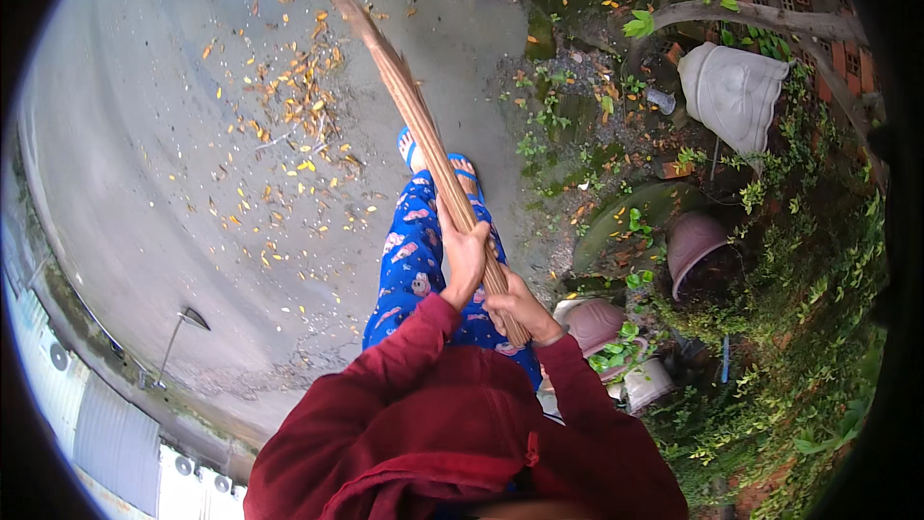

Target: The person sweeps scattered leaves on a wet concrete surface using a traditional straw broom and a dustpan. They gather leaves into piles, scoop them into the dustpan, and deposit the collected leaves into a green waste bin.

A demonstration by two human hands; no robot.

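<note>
A long straw broom [404, 96] slants from my hands up and to the left, its bristle tip reaching the grey concrete ground near the top of the view. My left hand [465, 255] grips the broom's bundle higher up. My right hand [520, 306] holds its lower end just below. Both arms wear dark red sleeves. Below the hands I see blue patterned trousers [409, 265] and blue sandals [414, 149]. A scatter of dry yellow and orange leaves [294, 96] lies on the concrete left of the broom.
Right of me is an earth strip with weeds, brown and white pots [695, 241], a pale overturned vessel [733, 91], a bent tree trunk [751, 19] and a brick wall. A street lamp and corrugated roofing show at the lower left rim.
</note>
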